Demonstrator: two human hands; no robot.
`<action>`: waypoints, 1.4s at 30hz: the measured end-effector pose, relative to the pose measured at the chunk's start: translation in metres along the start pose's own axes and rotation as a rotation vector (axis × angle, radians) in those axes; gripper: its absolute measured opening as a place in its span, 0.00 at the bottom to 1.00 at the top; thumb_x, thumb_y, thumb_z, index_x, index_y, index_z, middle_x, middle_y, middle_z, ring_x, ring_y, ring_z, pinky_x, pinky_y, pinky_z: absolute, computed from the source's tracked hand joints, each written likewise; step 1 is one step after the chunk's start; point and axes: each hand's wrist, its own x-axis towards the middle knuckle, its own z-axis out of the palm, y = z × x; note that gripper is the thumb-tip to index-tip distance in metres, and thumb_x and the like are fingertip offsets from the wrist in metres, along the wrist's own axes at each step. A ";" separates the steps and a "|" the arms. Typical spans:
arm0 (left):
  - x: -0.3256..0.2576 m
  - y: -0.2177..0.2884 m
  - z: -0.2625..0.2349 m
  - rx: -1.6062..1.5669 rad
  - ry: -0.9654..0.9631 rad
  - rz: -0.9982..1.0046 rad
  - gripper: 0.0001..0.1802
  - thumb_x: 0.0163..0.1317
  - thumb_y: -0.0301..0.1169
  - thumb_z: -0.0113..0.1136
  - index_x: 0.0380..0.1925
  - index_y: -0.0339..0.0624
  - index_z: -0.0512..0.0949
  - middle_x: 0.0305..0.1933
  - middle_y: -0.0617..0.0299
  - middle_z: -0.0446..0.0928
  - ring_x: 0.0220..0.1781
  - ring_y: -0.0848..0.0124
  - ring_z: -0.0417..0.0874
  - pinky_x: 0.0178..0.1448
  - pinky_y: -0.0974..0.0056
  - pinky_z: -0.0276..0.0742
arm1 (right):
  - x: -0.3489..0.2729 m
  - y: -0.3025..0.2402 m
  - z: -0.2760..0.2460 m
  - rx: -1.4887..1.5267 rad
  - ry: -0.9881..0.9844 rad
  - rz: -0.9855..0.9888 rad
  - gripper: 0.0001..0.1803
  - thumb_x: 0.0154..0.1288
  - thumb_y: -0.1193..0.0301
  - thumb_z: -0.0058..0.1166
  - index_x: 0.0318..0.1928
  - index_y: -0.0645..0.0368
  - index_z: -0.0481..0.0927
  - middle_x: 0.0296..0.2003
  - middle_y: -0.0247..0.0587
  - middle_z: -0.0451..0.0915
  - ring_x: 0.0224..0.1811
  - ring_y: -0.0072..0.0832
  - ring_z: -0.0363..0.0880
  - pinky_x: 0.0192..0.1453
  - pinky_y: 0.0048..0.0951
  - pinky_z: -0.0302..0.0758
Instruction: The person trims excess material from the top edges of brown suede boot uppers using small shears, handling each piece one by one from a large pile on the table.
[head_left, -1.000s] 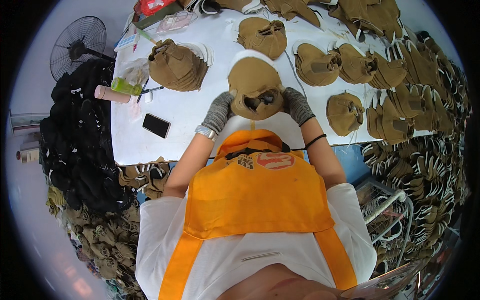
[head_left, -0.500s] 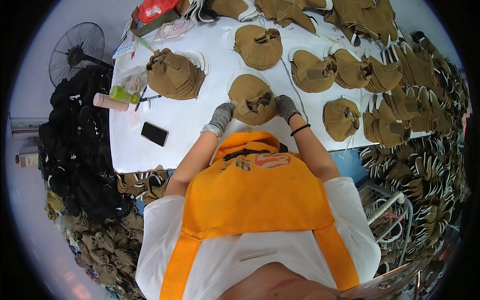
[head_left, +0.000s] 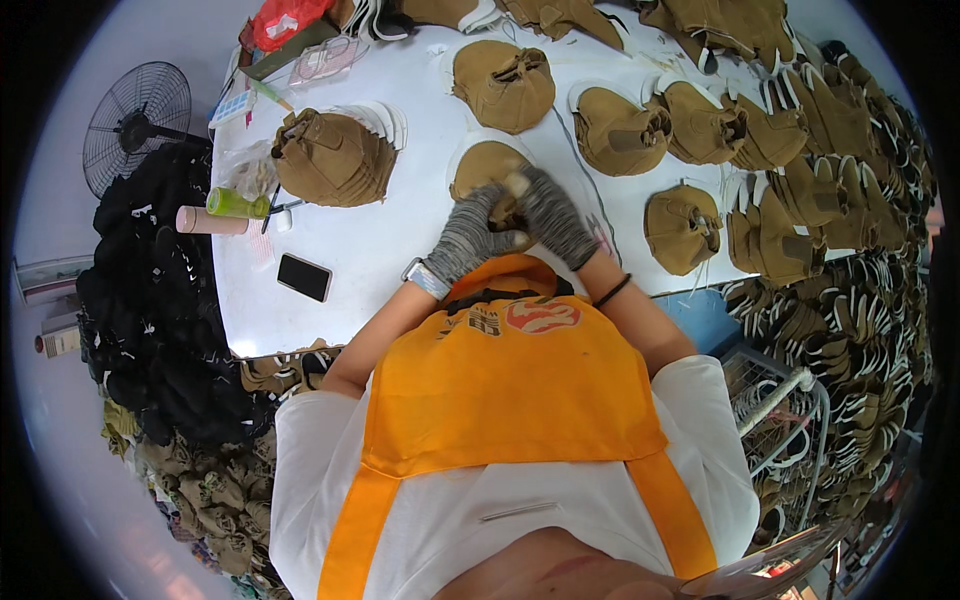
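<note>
A brown cap [head_left: 487, 162] with a white brim lies on the white table just in front of me, brim pointing away. Both my hands wear grey knit gloves with bare fingertips. My left hand [head_left: 470, 238] is closed on the cap's near left part, its thumb reaching toward the middle. From the right, my right hand [head_left: 556, 216] curls over the cap's near part, fingertips slightly blurred and touching the fabric. Together the hands cover the cap's back opening. Just beyond it sits another brown cap [head_left: 503, 88], and a stack of caps [head_left: 335, 158] stands to the left.
More brown caps [head_left: 620, 132] stand in rows on the right, a single cap [head_left: 682, 230] nearer me. A phone [head_left: 304, 277], pink bottle [head_left: 212, 220] and green roll [head_left: 238, 203] lie left on the white table [head_left: 370, 262]. Beyond the left edge are black piles [head_left: 160, 300] and a fan [head_left: 137, 130].
My hands have moved from the cap's two sides inward over its near part, now nearly meeting. The whole view has shifted slightly.
</note>
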 end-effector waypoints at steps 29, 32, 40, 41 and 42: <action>0.015 -0.036 -0.005 -0.248 -0.105 -0.179 0.39 0.57 0.51 0.66 0.63 0.40 0.67 0.58 0.49 0.75 0.60 0.58 0.75 0.63 0.60 0.70 | 0.159 -0.023 -0.057 -1.021 0.258 -0.403 0.15 0.54 0.60 0.62 0.41 0.51 0.83 0.45 0.42 0.78 0.50 0.40 0.74 0.60 0.47 0.63; 0.021 -0.049 0.006 -0.149 -0.102 -0.233 0.40 0.57 0.51 0.66 0.63 0.37 0.66 0.58 0.48 0.74 0.61 0.57 0.74 0.63 0.59 0.70 | 0.155 -0.043 -0.068 -0.895 0.337 -0.436 0.14 0.54 0.60 0.62 0.40 0.52 0.83 0.43 0.41 0.78 0.49 0.40 0.75 0.59 0.46 0.64; 0.014 -0.014 -0.014 -0.357 0.293 -0.026 0.46 0.57 0.49 0.67 0.67 0.34 0.60 0.67 0.46 0.65 0.69 0.59 0.66 0.70 0.60 0.63 | 0.116 -0.113 -0.081 -0.505 0.596 -0.656 0.10 0.53 0.70 0.66 0.33 0.60 0.79 0.35 0.44 0.76 0.38 0.39 0.74 0.47 0.38 0.72; 0.007 -0.003 -0.021 -0.482 0.434 0.051 0.46 0.56 0.49 0.68 0.67 0.35 0.59 0.68 0.47 0.64 0.70 0.60 0.65 0.70 0.60 0.62 | 0.100 -0.131 -0.080 -0.391 0.591 -0.658 0.11 0.54 0.70 0.66 0.34 0.60 0.79 0.35 0.42 0.76 0.38 0.37 0.74 0.47 0.37 0.72; 0.003 0.018 -0.035 -0.661 0.455 0.118 0.46 0.56 0.50 0.68 0.67 0.35 0.59 0.67 0.49 0.66 0.68 0.62 0.66 0.70 0.60 0.62 | 0.083 -0.148 -0.077 -0.278 0.586 -0.653 0.11 0.55 0.69 0.66 0.35 0.60 0.78 0.35 0.41 0.76 0.38 0.35 0.74 0.47 0.35 0.72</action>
